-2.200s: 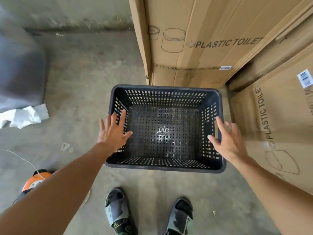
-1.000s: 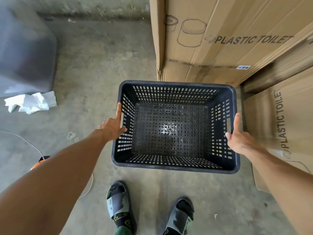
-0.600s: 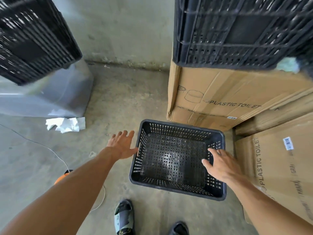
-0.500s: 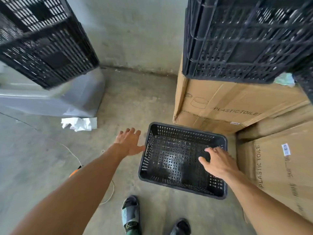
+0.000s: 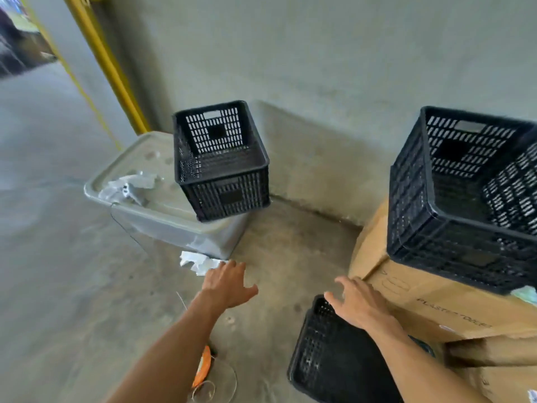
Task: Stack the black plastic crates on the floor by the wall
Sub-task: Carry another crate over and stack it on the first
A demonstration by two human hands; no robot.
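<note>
floor crate (image 5: 328, 365): black slotted plastic, upright, open top, set on the concrete beside the cardboard boxes | left crate (image 5: 222, 161): same kind, empty, perched on the grey bin lid, one corner overhanging | right crate (image 5: 462, 199): same kind, larger in view, seated atop a cardboard box

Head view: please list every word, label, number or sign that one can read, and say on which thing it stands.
"PLASTIC TOILE": blurred print on the side of the upper cardboard box, below the black crate; the end of the line is too smeared to read.
White sticker on the lower cardboard box: too small to read.
Small line drawing left of the print on the upper box: a picture, not text.
Nothing else carries legible text.
</note>
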